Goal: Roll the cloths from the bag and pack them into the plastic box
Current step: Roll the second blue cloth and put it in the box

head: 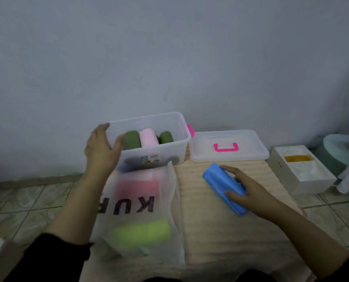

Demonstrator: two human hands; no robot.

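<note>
1. The right hand (249, 190) lies over the blue rolled cloth (224, 189), fingers and thumb curled round it. I judge this grip is there to keep the roll from springing loose on the mat (220, 231).
2. The left hand (101, 148) sits at the near left corner of the plastic box (169, 153), fingers relaxed around the rim, thumb just inside; it seems to steady the box, though I cannot tell how firmly.
3. Inside the box stand 3 rolls: a green roll (131, 140), a pink roll (148, 137) and a second green roll (166, 137), packed toward the left and back.
4. Open room shows along the box's right side, likely space for the blue roll.
5. The bag (141, 210) lies just in front of the box, with red and lime cloths showing through.
6. The lid (228, 146) rests flat just right of the box, leaving the mouth open.
</note>
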